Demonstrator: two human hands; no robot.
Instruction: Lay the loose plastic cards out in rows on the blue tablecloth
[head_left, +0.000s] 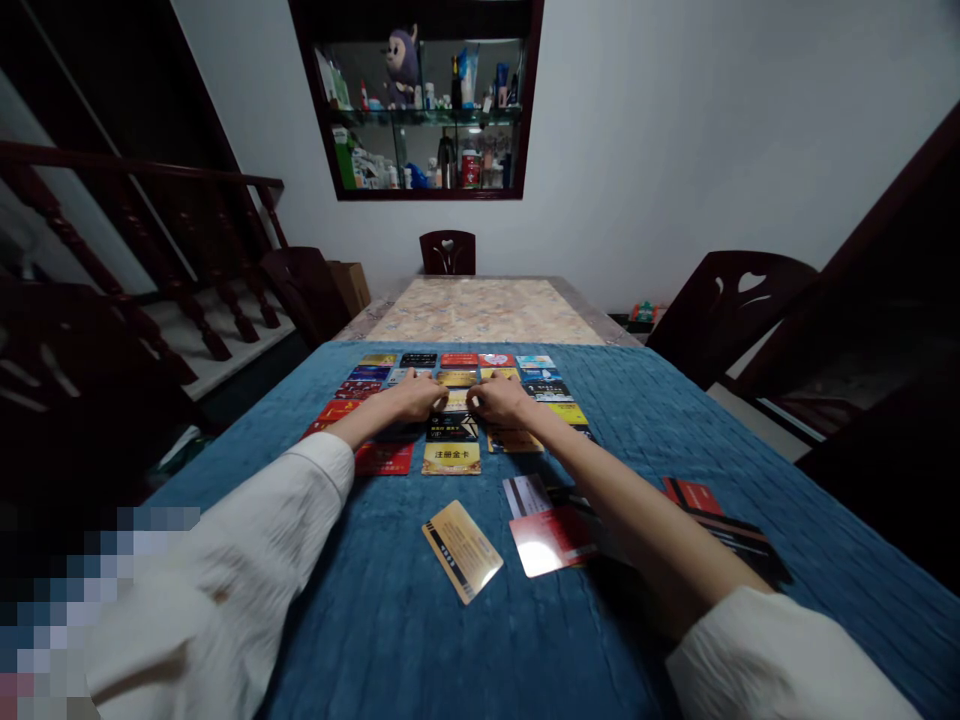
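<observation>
Plastic cards lie in rows and columns on the blue cloth. In the middle column, a pale gold card sits between my two hands. My left hand has curled fingers at its left edge, and my right hand pinches at its right edge. Just beyond it is another gold card. Nearer to me come a black VIP card and a gold card with large dark characters. My hands and forearms hide parts of the neighbouring cards.
A loose gold card lies tilted in front of the rows. A red and white card overlaps others under my right forearm, and dark cards lie farther right. Beyond the blue cloth is a patterned tabletop. Chairs stand around.
</observation>
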